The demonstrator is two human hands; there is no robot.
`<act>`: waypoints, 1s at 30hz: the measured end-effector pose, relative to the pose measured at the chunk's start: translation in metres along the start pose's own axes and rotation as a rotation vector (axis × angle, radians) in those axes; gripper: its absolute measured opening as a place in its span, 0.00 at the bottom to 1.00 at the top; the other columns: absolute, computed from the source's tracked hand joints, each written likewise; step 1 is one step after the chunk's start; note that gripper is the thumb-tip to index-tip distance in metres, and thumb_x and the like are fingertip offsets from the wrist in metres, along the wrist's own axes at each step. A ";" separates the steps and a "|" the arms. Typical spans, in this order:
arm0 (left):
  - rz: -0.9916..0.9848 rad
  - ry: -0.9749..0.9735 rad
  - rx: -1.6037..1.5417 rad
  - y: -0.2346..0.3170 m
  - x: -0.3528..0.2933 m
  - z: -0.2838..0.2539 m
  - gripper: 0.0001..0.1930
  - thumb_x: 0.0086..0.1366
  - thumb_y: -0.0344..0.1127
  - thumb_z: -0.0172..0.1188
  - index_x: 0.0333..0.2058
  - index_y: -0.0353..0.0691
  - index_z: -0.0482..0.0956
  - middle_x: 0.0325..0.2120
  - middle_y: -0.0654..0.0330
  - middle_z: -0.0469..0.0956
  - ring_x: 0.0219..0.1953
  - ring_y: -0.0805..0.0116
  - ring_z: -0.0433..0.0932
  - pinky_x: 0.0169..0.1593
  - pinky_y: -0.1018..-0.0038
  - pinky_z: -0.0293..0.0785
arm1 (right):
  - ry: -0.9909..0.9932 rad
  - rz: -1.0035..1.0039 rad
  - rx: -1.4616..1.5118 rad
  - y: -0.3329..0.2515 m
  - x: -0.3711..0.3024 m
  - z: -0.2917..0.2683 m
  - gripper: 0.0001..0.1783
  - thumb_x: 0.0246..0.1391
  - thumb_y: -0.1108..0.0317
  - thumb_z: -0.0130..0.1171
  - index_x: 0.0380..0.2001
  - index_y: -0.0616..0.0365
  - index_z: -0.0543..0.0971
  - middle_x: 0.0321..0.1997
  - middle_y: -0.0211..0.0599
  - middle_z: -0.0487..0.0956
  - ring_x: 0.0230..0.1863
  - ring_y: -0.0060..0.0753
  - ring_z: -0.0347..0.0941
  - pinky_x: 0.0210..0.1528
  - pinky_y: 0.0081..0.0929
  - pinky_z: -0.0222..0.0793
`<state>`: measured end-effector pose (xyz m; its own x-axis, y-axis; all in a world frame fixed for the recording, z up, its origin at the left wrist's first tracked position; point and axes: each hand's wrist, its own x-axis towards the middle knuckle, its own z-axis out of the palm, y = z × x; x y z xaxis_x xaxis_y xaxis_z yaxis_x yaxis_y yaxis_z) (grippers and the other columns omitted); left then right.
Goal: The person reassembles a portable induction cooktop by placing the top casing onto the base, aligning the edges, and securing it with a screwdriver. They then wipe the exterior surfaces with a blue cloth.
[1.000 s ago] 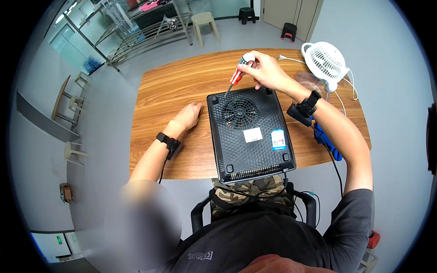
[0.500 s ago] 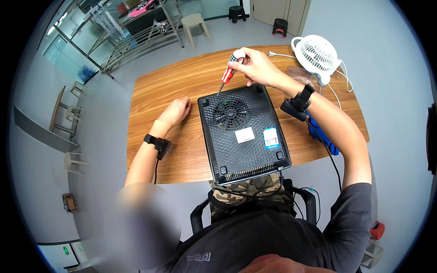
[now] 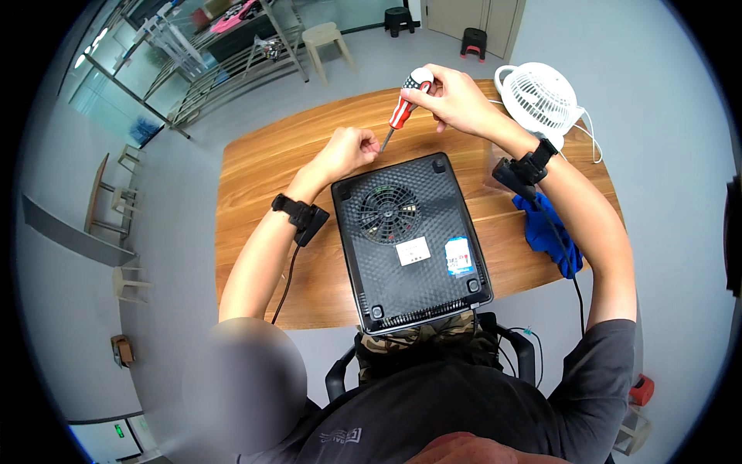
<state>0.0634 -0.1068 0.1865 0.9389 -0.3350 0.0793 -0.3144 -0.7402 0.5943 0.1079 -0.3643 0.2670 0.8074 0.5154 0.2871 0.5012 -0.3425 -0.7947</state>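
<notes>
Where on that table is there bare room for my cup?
The table is bare left of the left hand, and between the black appliance and the left wrist's cord. The right side is crowded: white fan, blue cloth.

Appliance (image 3: pixel 410 277) on table (image 3: pixel 263 174), screwdriver (image 3: pixel 401 114) beyond it, fan (image 3: pixel 539 94) and cloth (image 3: pixel 541 237) rightward.

Grey floor (image 3: pixel 182 232) is bounded by a pale wall (image 3: pixel 630 116); a metal rack (image 3: pixel 230 69) and beige stool (image 3: pixel 322 34) are set beyond the desk (image 3: pixel 267 170).

Left upper arm (image 3: pixel 247 383) blurred, screwdriver tip (image 3: pixel 383 148) indistinct
</notes>
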 end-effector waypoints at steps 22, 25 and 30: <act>0.237 -0.157 0.151 0.043 0.119 0.069 0.08 0.63 0.31 0.67 0.36 0.33 0.82 0.29 0.45 0.84 0.33 0.46 0.83 0.39 0.58 0.78 | 0.077 -0.110 -0.288 0.051 -0.009 -0.082 0.23 0.58 0.51 0.69 0.37 0.64 0.81 0.26 0.46 0.82 0.27 0.40 0.79 0.32 0.33 0.73; 0.222 -0.170 0.195 0.049 0.118 0.068 0.07 0.63 0.30 0.66 0.36 0.33 0.81 0.30 0.45 0.84 0.34 0.45 0.83 0.40 0.57 0.78 | 0.060 -0.107 -0.279 0.054 -0.009 -0.083 0.23 0.58 0.52 0.70 0.37 0.65 0.81 0.27 0.48 0.82 0.28 0.43 0.80 0.33 0.35 0.74; 0.263 -0.189 0.217 0.050 0.122 0.070 0.06 0.63 0.30 0.65 0.35 0.33 0.80 0.30 0.44 0.83 0.35 0.45 0.83 0.40 0.56 0.78 | 0.066 -0.182 -0.296 0.064 -0.012 -0.079 0.20 0.61 0.55 0.68 0.36 0.64 0.79 0.22 0.36 0.78 0.24 0.25 0.71 0.28 0.27 0.67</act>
<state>0.1519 -0.2256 0.1694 0.7862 -0.6163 0.0451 -0.5822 -0.7143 0.3884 0.1554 -0.4543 0.2546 0.7098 0.5408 0.4514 0.6997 -0.4675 -0.5402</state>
